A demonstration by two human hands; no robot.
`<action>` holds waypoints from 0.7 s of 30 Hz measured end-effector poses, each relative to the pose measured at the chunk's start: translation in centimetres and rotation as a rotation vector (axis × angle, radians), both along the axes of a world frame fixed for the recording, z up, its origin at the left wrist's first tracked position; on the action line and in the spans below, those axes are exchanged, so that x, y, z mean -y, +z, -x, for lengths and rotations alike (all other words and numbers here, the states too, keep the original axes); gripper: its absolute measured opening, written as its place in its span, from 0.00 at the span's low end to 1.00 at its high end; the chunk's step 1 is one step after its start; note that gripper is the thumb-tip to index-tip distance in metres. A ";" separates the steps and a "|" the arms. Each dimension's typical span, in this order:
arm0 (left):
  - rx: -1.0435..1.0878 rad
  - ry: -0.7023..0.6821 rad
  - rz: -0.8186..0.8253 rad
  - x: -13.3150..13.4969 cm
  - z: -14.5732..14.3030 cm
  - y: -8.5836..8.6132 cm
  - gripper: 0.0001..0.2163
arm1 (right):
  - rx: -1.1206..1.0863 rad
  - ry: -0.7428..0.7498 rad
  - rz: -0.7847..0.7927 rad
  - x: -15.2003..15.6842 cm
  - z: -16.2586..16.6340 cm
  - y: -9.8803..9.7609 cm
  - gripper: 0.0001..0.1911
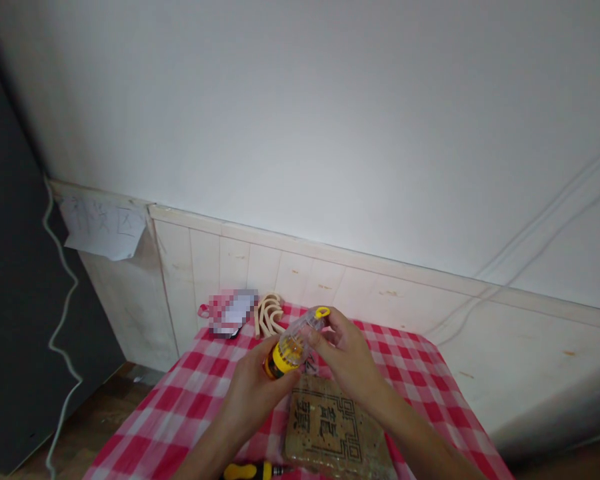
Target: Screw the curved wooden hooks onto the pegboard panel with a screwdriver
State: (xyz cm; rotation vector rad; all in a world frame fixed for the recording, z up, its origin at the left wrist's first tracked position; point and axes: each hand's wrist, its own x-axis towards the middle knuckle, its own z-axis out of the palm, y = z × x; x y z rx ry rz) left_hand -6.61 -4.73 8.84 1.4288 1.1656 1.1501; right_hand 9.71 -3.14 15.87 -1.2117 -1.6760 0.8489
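Both hands hold one clear plastic screwdriver handle with yellow ends above a table with a red-and-white checked cloth. My left hand wraps round its lower yellow end. My right hand pinches the clear upper part near the yellow cap. Just below the hands lies a flat brown slab with printed characters.
A yellow-handled tool lies at the table's near edge. Beige looped cord and a blurred small item sit at the table's far side against the white panelled wall. A white cable hangs at the left beside a dark panel.
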 end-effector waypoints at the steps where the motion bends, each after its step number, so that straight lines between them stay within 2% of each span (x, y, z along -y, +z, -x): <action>1: -0.005 -0.004 0.000 0.0 0.0 0.1 0.21 | -0.007 -0.005 0.004 0.0 -0.1 -0.1 0.10; 6: 0.012 0.015 0.000 -0.3 0.0 0.2 0.22 | -0.046 0.017 0.011 -0.2 -1.0 -0.4 0.12; 10: 0.099 -0.112 -0.031 -0.7 -0.1 0.3 0.15 | -0.112 0.025 0.003 -0.4 -1.6 -0.9 0.18; 13: 0.200 -0.165 -0.016 -0.9 -0.3 0.5 0.15 | -0.178 0.016 0.022 -0.6 -2.0 -1.1 0.26; 18: 0.372 -0.156 0.049 -0.7 -0.8 -0.1 0.24 | -0.261 0.067 0.035 -0.9 -2.7 -1.0 0.17; 21: 0.499 -0.147 0.120 -0.6 -0.9 -0.8 0.28 | -0.301 0.100 0.046 -1.0 -2.9 -0.8 0.17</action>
